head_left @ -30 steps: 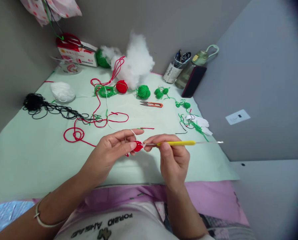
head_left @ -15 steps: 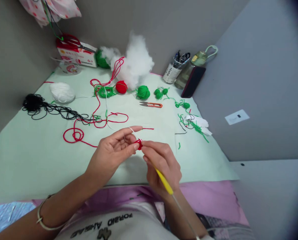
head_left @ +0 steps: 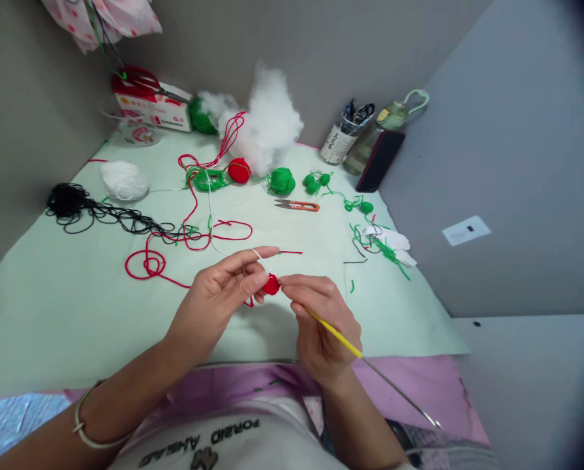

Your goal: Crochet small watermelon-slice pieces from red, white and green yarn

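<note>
My left hand [head_left: 230, 281] pinches a small round red crochet piece [head_left: 271, 284] between thumb and fingers, its index finger stretched out with white yarn [head_left: 261, 257] over it. My right hand [head_left: 325, 320] is closed around a crochet hook [head_left: 340, 337] with a yellow grip and a metal shaft slanting down to the right. The hook's working tip meets the right edge of the red piece; my fingertips partly hide it. Red yarn [head_left: 177, 282] trails left from behind my left hand across the table.
Black yarn [head_left: 66, 199], a white yarn ball [head_left: 124, 180], a red ball [head_left: 239, 170] and a green ball [head_left: 282, 181] lie farther back. Orange thread snips [head_left: 299, 205] rest beyond my hands. White stuffing [head_left: 272, 124], a pen cup [head_left: 339, 140] and a phone [head_left: 380, 160] stand near the wall.
The hook has swung so its rear end points farther right. My right hand has shifted slightly right and down, and more of the red piece's face shows.
</note>
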The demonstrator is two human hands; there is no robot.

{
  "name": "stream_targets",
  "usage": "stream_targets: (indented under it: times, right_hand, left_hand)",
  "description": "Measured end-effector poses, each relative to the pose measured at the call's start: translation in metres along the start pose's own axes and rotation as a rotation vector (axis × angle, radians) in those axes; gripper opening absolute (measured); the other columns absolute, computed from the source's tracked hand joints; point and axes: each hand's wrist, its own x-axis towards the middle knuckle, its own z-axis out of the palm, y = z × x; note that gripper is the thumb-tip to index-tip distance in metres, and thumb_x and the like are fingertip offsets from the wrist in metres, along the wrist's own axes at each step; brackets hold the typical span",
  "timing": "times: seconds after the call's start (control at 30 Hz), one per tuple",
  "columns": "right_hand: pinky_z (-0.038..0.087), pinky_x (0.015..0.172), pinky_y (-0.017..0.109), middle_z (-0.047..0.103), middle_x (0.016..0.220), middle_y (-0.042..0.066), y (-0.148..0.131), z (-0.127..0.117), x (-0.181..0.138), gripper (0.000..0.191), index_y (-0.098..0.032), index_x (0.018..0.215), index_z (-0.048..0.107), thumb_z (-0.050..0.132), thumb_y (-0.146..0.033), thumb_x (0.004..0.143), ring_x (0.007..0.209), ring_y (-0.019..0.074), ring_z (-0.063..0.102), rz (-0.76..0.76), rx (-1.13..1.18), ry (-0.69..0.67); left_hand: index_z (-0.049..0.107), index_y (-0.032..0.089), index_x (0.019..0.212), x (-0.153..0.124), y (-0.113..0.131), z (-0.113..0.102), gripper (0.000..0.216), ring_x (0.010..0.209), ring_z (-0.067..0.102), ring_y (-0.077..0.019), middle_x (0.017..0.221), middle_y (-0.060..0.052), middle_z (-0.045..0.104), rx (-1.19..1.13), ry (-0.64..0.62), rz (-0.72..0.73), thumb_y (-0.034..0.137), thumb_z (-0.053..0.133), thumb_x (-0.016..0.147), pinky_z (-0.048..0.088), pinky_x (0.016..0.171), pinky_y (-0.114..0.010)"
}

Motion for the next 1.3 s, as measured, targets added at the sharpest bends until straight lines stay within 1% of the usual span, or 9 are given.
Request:
stream_targets:
  times: [0.13, 0.33, 0.4, 0.53, 0.7, 0.83, 0.97, 1.07, 1.3]
  right_hand:
    - [0.064, 0.075, 0.036, 0.079, 0.108, 0.009, -0.002, 0.0, 0.003, 0.033, -0.026, 0.124, 0.071, 0.058, -0.008, 0.098, 0.095, 0.021, 0.077, -0.029, -0.032, -0.007]
    - [0.065, 0.073, 0.037, 0.079, 0.109, 0.009, -0.001, 0.0, 0.001, 0.033, -0.028, 0.124, 0.071, 0.057, -0.011, 0.1, 0.094, 0.0218, 0.077, -0.036, -0.023, -0.009]
    - [0.065, 0.075, 0.039, 0.08, 0.108, 0.008, -0.002, -0.001, 0.0, 0.032, -0.029, 0.123, 0.071, 0.056, -0.011, 0.1, 0.094, 0.022, 0.077, 0.014, 0.022, -0.015]
    - [0.064, 0.076, 0.04, 0.081, 0.1, 0.005, -0.004, 0.0, 0.004, 0.026, -0.029, 0.115, 0.074, 0.057, -0.015, 0.102, 0.093, 0.0221, 0.076, 0.142, 0.183, 0.026]
    - [0.062, 0.069, 0.036, 0.08, 0.095, 0.005, -0.003, 0.003, 0.009, 0.019, -0.027, 0.103, 0.077, 0.058, -0.024, 0.104, 0.086, 0.0199, 0.073, 0.306, 0.404, 0.12]
    - [0.062, 0.067, 0.035, 0.078, 0.094, 0.005, -0.001, 0.0, 0.01, 0.017, -0.026, 0.1, 0.075, 0.058, -0.028, 0.104, 0.081, 0.0191, 0.072, 0.387, 0.526, 0.058]
    - [0.062, 0.072, 0.036, 0.078, 0.093, 0.005, -0.003, -0.004, 0.011, 0.02, -0.026, 0.101, 0.076, 0.056, -0.023, 0.104, 0.084, 0.0194, 0.072, 0.33, 0.374, 0.023]
    - [0.061, 0.077, 0.037, 0.079, 0.095, 0.005, -0.005, -0.005, 0.011, 0.023, -0.026, 0.105, 0.076, 0.056, -0.015, 0.103, 0.09, 0.0199, 0.073, 0.251, 0.258, 0.023]
    - [0.063, 0.079, 0.04, 0.08, 0.096, 0.005, -0.005, 0.0, 0.01, 0.025, -0.027, 0.113, 0.073, 0.057, -0.012, 0.101, 0.092, 0.0223, 0.076, 0.138, 0.151, 0.01]
  left_hand:
    - [0.08, 0.028, 0.12, -0.002, -0.005, -0.001, 0.029, 0.072, 0.06, -0.0119, 0.08, 0.002, 0.066, 0.083, 0.076, 0.059, 0.036, 0.076, 0.093, 0.048, 0.069, -0.023]
    - [0.081, 0.026, 0.115, 0.001, 0.004, -0.002, 0.027, 0.068, 0.06, -0.013, 0.077, 0.002, 0.067, 0.07, 0.04, 0.018, 0.036, 0.077, 0.09, 0.051, 0.068, -0.024]
    - [0.081, 0.025, 0.112, 0.004, 0.011, -0.003, 0.025, 0.067, 0.06, -0.014, 0.078, 0.001, 0.069, 0.154, 0.03, 0.027, 0.037, 0.073, 0.092, 0.051, 0.067, -0.025]
    - [0.08, 0.025, 0.109, 0.008, 0.018, -0.004, 0.022, 0.07, 0.06, -0.0148, 0.096, -0.002, 0.074, 0.287, 0.006, 0.114, 0.038, 0.067, 0.096, 0.051, 0.067, -0.026]
    - [0.077, 0.027, 0.113, 0.01, 0.011, -0.004, 0.024, 0.07, 0.058, -0.0157, 0.081, 0.001, 0.067, 0.36, -0.033, 0.157, 0.038, 0.062, 0.099, 0.049, 0.068, -0.026]
    - [0.079, 0.027, 0.107, 0.01, 0.01, -0.004, 0.022, 0.07, 0.055, -0.0151, 0.09, -0.001, 0.071, 0.385, -0.018, 0.167, 0.04, 0.063, 0.099, 0.048, 0.068, -0.027]
    - [0.082, 0.027, 0.092, 0.008, 0.015, -0.004, 0.017, 0.076, 0.058, -0.0152, 0.097, -0.001, 0.074, 0.267, 0.019, 0.121, 0.041, 0.071, 0.094, 0.046, 0.066, -0.025]
    - [0.082, 0.027, 0.09, 0.007, 0.016, -0.002, 0.011, 0.075, 0.059, -0.0129, 0.097, -0.001, 0.074, 0.089, 0.046, 0.059, 0.037, 0.079, 0.089, 0.047, 0.066, -0.023]
    - [0.081, 0.021, 0.095, 0.009, 0.013, 0.002, 0.01, 0.065, 0.062, -0.01, 0.073, 0.002, 0.067, -0.26, 0.033, -0.059, 0.027, 0.081, 0.087, 0.051, 0.066, -0.021]
